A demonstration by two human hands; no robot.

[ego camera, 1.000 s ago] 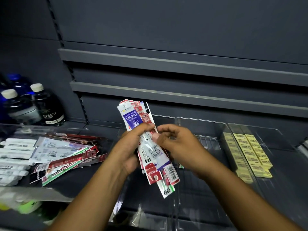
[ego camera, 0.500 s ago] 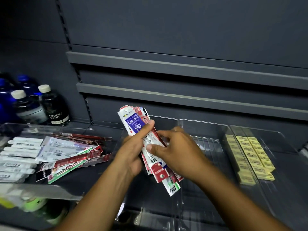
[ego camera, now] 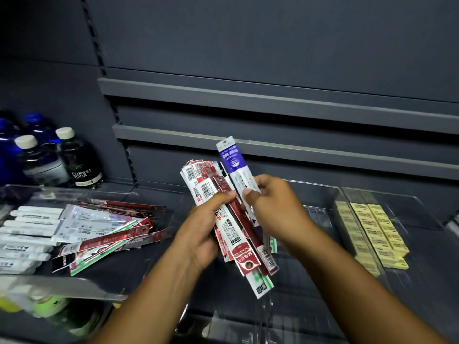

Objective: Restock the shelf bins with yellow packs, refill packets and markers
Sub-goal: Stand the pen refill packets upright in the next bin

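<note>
My left hand (ego camera: pixel 198 232) grips a fanned stack of refill packets (ego camera: pixel 238 229), red, white and green, above the middle clear bin (ego camera: pixel 320 214). My right hand (ego camera: pixel 275 209) pinches one blue-and-white refill packet (ego camera: pixel 234 165) and holds it raised above the stack. Loose refill packets (ego camera: pixel 104 232) lie in the left clear bin, beside a row of white markers (ego camera: pixel 27 234). Rows of yellow packs (ego camera: pixel 375 232) fill the right bin.
Dark soda bottles (ego camera: pixel 79 162) with white caps and blue bottles (ego camera: pixel 10 145) stand at the back left. Grey shelf rails (ego camera: pixel 273 142) run along the back wall. A clear bin front (ego camera: pixel 62 286) and green-yellow items (ego camera: pixel 47 306) sit at the lower left.
My right hand has drawn the blue-and-white packet up and to the right, out of the stack. The stack in my left hand now shows barcode sides. The view shifted slightly.
</note>
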